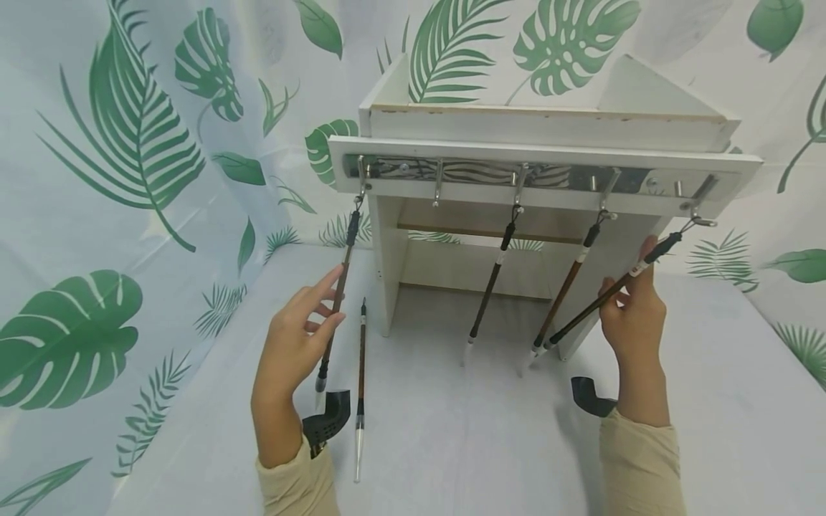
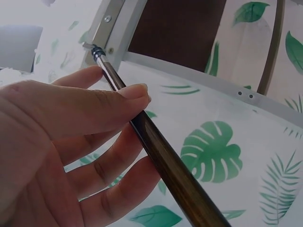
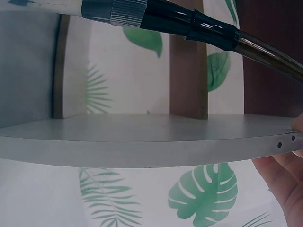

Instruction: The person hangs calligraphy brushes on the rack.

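My left hand (image 1: pixel 290 351) pinches a dark-handled calligraphy brush (image 2: pixel 165 156) between thumb and fingers. Its loop hangs from the leftmost hook, and its pale tip points down. My right hand (image 1: pixel 635 326) grips the edge of the white shelf's side panel (image 3: pixel 142 153), thumb on the inner face and fingers outside. In front of that hand, another brush (image 1: pixel 590 308) slants from the rightmost hook. Two more hang between: a dark brush (image 1: pixel 493 279) and a reddish-brown brush (image 1: pixel 564 290). Metal hooks line the rail (image 1: pixel 548 154) along the shelf's front.
A further brush (image 1: pixel 362 358) lies on the white tabletop (image 1: pixel 452 444), right of my left forearm. The white shelf (image 1: pixel 548 131) stands at the back, its side panels and cross boards framing an open middle. A leaf-print cloth (image 1: pixel 213 186) hangs behind and to the left.
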`<act>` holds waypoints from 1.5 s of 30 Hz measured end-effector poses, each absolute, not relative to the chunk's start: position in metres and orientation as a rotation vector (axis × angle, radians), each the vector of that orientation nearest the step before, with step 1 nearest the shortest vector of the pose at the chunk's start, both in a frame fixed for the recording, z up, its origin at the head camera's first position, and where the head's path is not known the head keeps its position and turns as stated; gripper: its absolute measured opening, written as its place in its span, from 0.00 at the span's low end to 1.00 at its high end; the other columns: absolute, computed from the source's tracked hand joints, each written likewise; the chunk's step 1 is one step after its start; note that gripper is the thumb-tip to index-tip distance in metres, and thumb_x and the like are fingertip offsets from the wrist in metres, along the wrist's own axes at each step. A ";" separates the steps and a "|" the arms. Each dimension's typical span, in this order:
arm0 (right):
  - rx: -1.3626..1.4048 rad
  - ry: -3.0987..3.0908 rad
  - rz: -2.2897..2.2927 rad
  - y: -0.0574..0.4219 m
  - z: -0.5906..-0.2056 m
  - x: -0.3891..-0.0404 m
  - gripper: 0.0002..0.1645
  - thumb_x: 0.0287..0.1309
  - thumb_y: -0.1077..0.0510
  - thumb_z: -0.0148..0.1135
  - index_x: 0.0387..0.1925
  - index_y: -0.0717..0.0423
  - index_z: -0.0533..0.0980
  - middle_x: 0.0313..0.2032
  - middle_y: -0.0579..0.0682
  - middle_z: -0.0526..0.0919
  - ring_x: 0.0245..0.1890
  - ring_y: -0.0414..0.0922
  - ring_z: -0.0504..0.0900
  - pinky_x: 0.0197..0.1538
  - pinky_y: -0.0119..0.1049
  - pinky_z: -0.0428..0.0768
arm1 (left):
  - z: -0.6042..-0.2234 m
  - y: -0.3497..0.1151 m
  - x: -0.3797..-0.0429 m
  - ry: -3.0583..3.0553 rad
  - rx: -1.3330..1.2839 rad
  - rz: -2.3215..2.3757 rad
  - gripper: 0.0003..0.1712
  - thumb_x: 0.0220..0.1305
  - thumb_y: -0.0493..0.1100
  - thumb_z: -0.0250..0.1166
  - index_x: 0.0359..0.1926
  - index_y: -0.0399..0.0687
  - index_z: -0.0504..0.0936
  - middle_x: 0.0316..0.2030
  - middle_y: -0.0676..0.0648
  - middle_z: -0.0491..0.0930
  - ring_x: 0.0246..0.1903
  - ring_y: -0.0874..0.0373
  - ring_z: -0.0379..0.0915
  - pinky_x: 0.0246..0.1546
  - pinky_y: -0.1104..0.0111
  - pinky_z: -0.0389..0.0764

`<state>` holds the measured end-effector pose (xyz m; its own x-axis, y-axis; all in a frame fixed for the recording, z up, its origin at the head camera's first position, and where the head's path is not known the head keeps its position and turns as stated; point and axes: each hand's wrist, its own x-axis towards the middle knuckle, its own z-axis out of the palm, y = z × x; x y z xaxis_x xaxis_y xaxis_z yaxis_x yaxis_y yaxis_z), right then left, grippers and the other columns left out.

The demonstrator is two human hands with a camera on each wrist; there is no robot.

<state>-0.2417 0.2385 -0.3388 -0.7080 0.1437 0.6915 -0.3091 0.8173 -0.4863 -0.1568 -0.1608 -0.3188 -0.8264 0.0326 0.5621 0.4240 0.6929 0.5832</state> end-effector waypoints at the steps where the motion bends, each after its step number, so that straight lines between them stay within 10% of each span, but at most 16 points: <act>1: 0.119 -2.235 0.761 0.239 -0.339 -0.242 0.47 0.57 0.70 0.47 0.70 0.37 0.40 0.58 0.63 0.69 0.46 0.69 0.75 0.41 0.61 0.76 | -0.319 -0.161 -0.157 -2.385 -0.348 -1.003 0.36 0.54 0.32 0.64 0.64 0.55 0.66 0.41 0.45 0.79 0.35 0.55 0.76 0.32 0.63 0.81; 29: 0.136 -2.211 0.767 0.238 -0.338 -0.241 0.48 0.56 0.71 0.48 0.69 0.35 0.41 0.58 0.63 0.70 0.47 0.69 0.75 0.40 0.61 0.76 | -0.346 -0.160 -0.192 -2.325 -0.364 -1.271 0.34 0.59 0.35 0.61 0.65 0.59 0.64 0.41 0.44 0.81 0.42 0.54 0.76 0.37 0.58 0.82; 45: 0.139 -2.204 0.780 0.238 -0.338 -0.242 0.47 0.57 0.70 0.46 0.69 0.35 0.41 0.57 0.64 0.70 0.48 0.68 0.75 0.40 0.61 0.76 | -0.365 -0.154 -0.210 -2.369 -0.225 -1.136 0.25 0.57 0.37 0.63 0.57 0.42 0.73 0.40 0.41 0.79 0.38 0.50 0.78 0.36 0.58 0.82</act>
<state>-0.2424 0.2378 -0.3384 -0.6912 0.1440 0.7081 -0.3335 0.8058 -0.4894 -0.2104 -0.1537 -0.3654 -0.8619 -0.0642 0.5030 0.3520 0.6382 0.6847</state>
